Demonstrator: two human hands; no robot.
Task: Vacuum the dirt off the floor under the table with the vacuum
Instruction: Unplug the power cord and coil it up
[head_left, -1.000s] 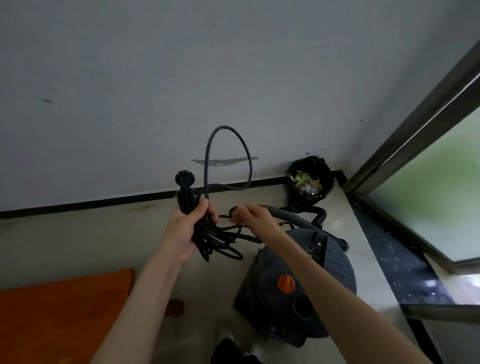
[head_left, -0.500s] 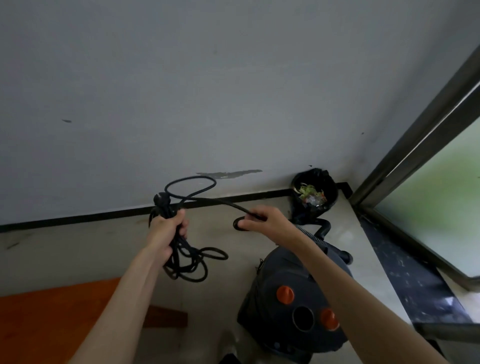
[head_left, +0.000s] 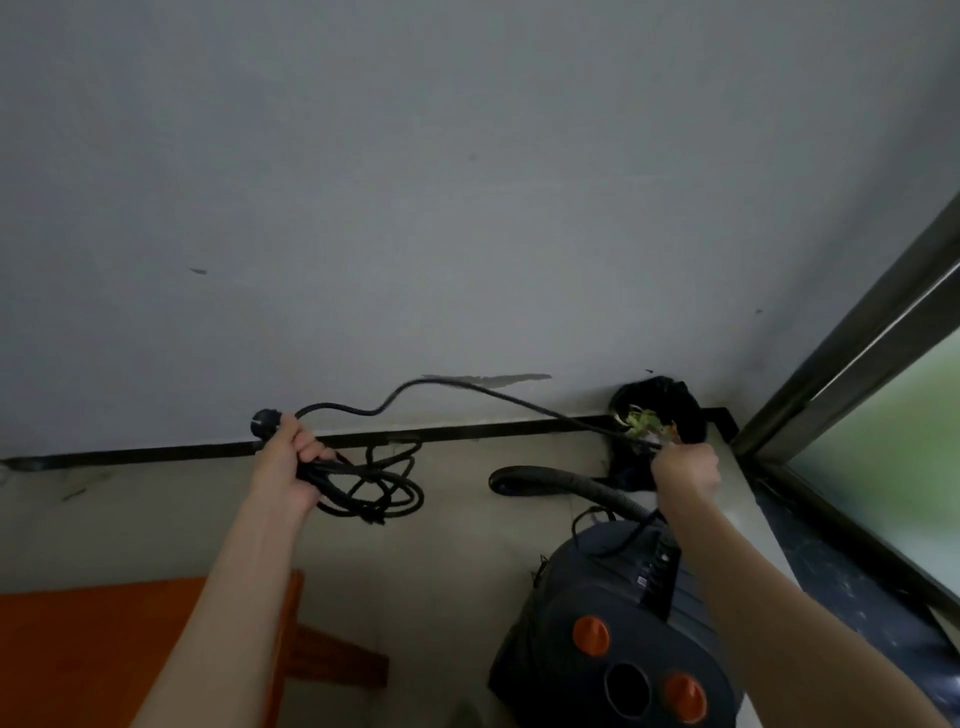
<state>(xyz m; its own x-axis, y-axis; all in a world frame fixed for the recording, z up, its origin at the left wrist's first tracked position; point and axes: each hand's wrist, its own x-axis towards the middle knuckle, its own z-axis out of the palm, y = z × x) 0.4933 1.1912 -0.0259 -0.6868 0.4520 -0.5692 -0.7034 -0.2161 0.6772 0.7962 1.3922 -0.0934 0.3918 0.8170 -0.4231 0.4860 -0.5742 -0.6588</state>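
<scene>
Both hands, left (head_left: 291, 467) and right (head_left: 684, 475), grip the vacuum's (head_left: 613, 623) cord (head_left: 467, 385).

Left hand (head_left: 291, 462) grips the coiled cord (head_left: 374, 488) with the plug (head_left: 264, 420) at its top — loops hang below it, over the floor (head_left: 156, 525). A strand runs across to the right hand (head_left: 684, 475), well apart. Vacuum (head_left: 613, 623) sits lower right, hose (head_left: 566, 483) behind it, bin bag (head_left: 657, 410) in the corner — worktop (head_left: 88, 649) lower left.

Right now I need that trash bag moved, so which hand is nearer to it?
Right. The right hand grips the cord just in front of the trash bag; the left hand is far off.
</scene>
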